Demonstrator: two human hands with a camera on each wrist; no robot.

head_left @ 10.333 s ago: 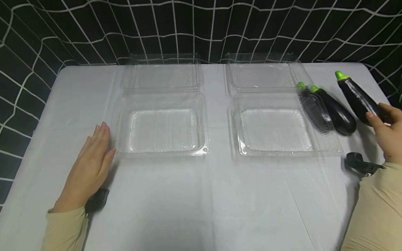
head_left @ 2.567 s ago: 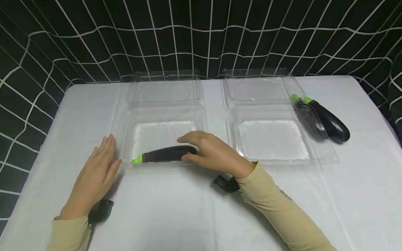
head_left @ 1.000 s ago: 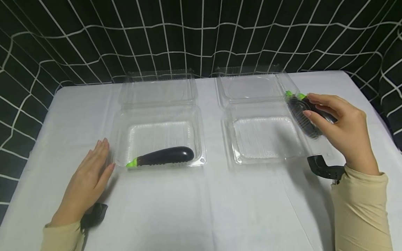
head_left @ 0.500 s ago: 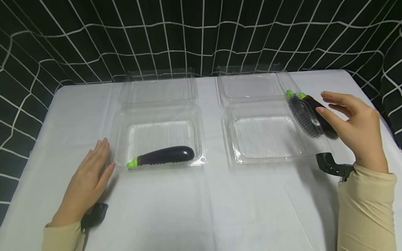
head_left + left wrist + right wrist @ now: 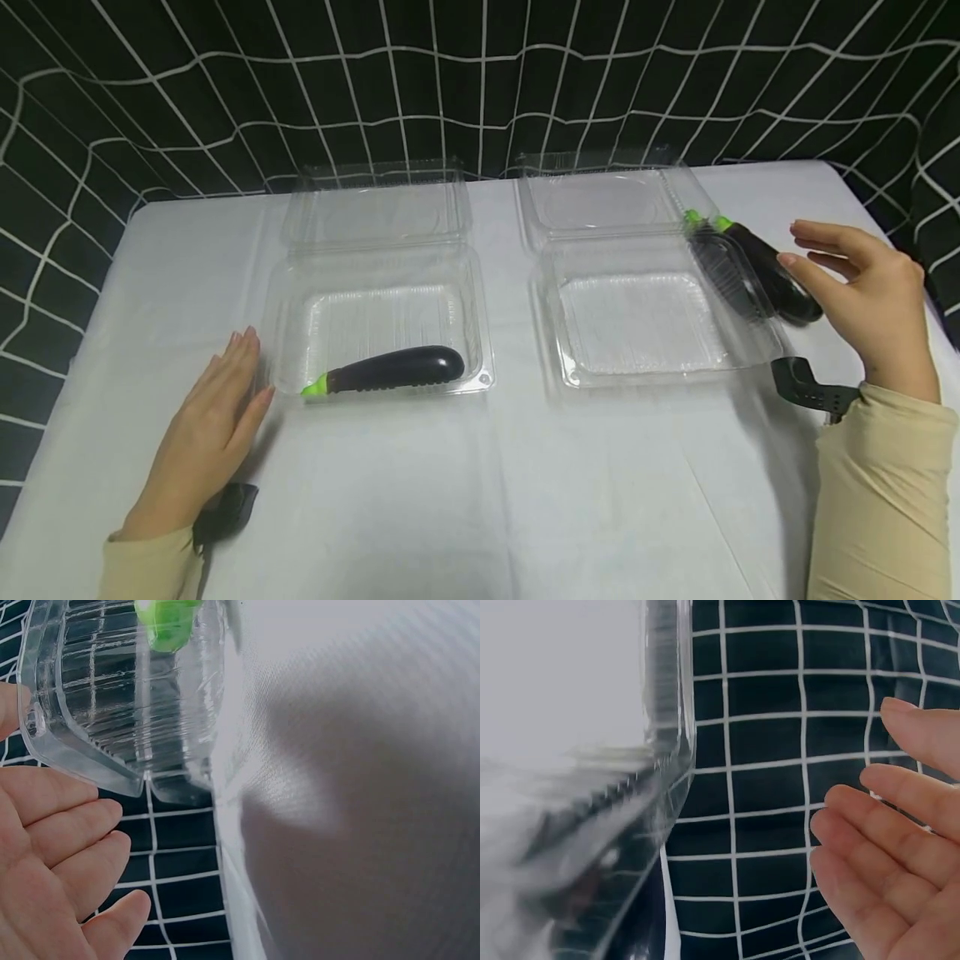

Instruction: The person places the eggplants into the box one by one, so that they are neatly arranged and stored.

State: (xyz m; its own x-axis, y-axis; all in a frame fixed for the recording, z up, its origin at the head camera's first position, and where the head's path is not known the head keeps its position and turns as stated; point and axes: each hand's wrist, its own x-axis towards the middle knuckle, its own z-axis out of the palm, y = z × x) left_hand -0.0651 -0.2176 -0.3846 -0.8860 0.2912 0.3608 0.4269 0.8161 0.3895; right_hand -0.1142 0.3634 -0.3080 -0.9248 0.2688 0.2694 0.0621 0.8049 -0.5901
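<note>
My left hand (image 5: 210, 429) lies with straight fingers beside the left edge of a clear plastic clamshell container (image 5: 382, 321), its lid raised behind. One eggplant (image 5: 397, 371) lies along that container's front side, green stem to the left. My right hand (image 5: 873, 300) hovers at the far right with relaxed, slightly bent fingers and holds nothing. Just left of it is an eggplant (image 5: 768, 271) on the table; another eggplant (image 5: 723, 267) shows through the right wall of the second clear clamshell container (image 5: 637, 321). In the right wrist view the right hand (image 5: 900, 862) is apart from the plastic.
A white cloth (image 5: 502, 500) covers the table. Dark fabric with a white net (image 5: 480, 83) stands behind it and at both sides. The second container's lid (image 5: 600, 200) is also up. A black wrist camera mount (image 5: 810, 387) juts from the right wrist.
Earlier my right hand held an eggplant at the right, then set it in the left container and let go. Within the last second it has drifted rightward off the two eggplants. The left hand stayed put.
</note>
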